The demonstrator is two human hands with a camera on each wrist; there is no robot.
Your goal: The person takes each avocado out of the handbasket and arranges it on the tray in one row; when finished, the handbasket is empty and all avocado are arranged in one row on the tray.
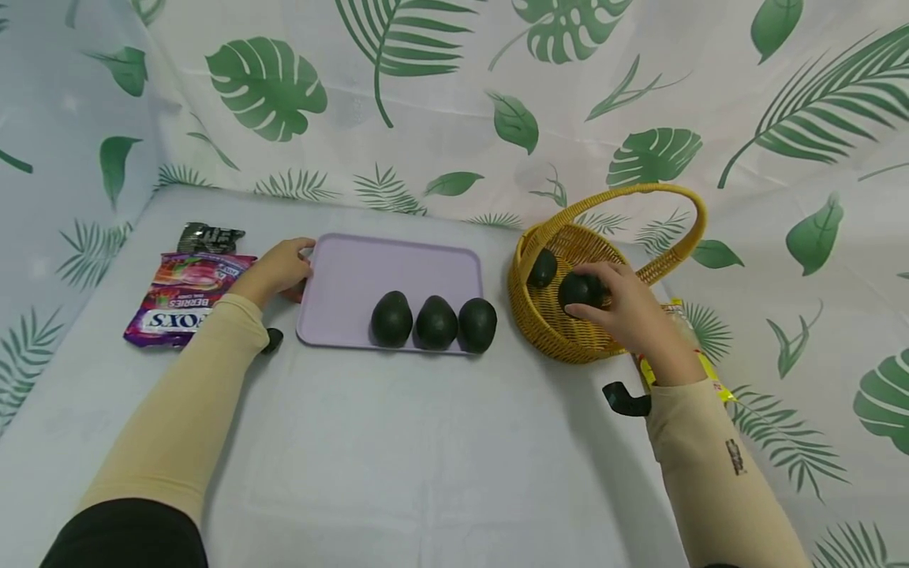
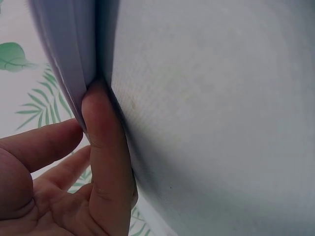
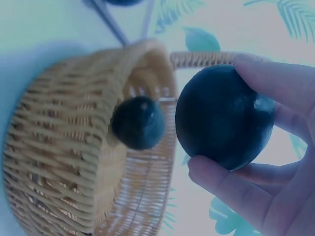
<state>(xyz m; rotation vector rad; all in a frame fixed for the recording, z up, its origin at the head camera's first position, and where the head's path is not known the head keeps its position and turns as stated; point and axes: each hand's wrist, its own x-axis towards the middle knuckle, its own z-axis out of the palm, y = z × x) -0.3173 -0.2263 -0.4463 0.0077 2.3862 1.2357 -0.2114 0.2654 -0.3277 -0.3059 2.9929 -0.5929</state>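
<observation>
My right hand [image 1: 625,304] grips a dark green avocado [image 3: 224,118] between thumb and fingers, over the opening of a yellow wicker basket [image 1: 568,347]. Inside that basket lies a second avocado [image 1: 543,268], seen past the held one in the right wrist view. At the left, my left hand [image 1: 282,267] pinches the left edge of a lilac tray [image 1: 398,264]; the left wrist view has a finger [image 2: 106,123] tucked under the rim. Three avocados [image 1: 436,323] stand in a row along the tray's near edge, the rightmost at its corner.
A purple candy bag [image 1: 177,304] and a small black packet [image 1: 208,238] lie left of the tray, partly behind the left forearm. Under the right wrist, a yellow packet [image 1: 710,379] shows beside the basket. The basket's tall handle [image 1: 692,229] arches above it. Leaf-printed cloth [image 1: 454,118] hangs behind.
</observation>
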